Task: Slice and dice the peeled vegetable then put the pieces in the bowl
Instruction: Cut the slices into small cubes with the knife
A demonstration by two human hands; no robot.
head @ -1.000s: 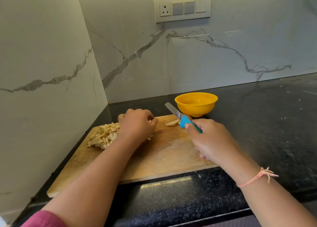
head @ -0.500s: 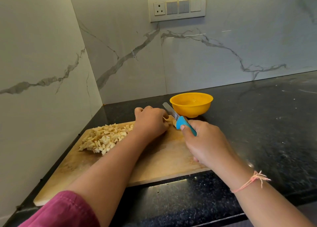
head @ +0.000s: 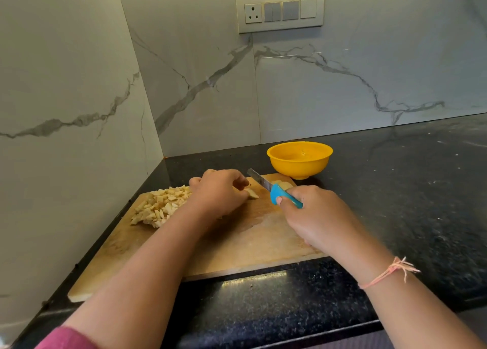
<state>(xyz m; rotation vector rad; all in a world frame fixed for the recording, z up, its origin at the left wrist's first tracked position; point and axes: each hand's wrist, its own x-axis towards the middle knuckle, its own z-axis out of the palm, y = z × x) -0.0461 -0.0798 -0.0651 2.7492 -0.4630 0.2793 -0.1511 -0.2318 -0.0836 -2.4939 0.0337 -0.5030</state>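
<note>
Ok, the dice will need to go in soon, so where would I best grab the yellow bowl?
I'd take the yellow bowl by its flared rim on the right side, fingers under the lip, thumb inside. It stands upright on a narrow foot, and the knife in the right hand and the left hand crowd its near-left side.

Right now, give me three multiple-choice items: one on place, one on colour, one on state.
1. Where is the diced pile?
A. in a pan
B. on the cutting board
C. on a plate
2. The knife handle's colour?
A. blue
B. red
C. black
3. The right hand is?
A. lying flat
B. pinching a slice
C. gripping the knife
Answers: 1 B, it lies on the board, left of the left hand, which holds a vegetable piece; 2 A, blue shows above the grip; 3 C, fingers curl round the handle.
</note>
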